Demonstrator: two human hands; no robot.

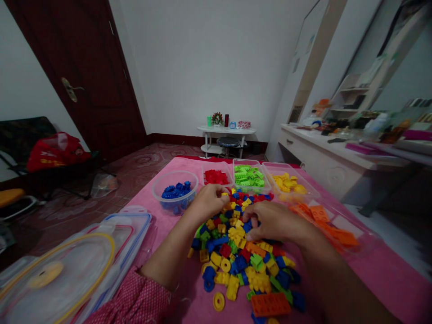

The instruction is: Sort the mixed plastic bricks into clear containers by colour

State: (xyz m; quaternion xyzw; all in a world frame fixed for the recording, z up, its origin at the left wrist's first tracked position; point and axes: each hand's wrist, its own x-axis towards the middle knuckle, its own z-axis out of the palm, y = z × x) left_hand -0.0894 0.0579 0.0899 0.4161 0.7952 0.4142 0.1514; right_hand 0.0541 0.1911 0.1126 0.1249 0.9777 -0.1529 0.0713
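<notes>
While the mixed brick pile [239, 261] lies on the pink cloth [371, 279], the left hand [209, 200] curls closed fingers over its far edge. The right hand [273, 220] beside it digs bent fingers in, grip unclear. Single-colour tubs [249, 161] stand just beyond the pile, within easy reach.

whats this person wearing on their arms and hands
Both hands are bare: no gloves, rings or watch show on the left hand or the right hand. The left arm wears a reddish-pink sleeve with fine pale dots. The right forearm shows no sleeve.
</notes>
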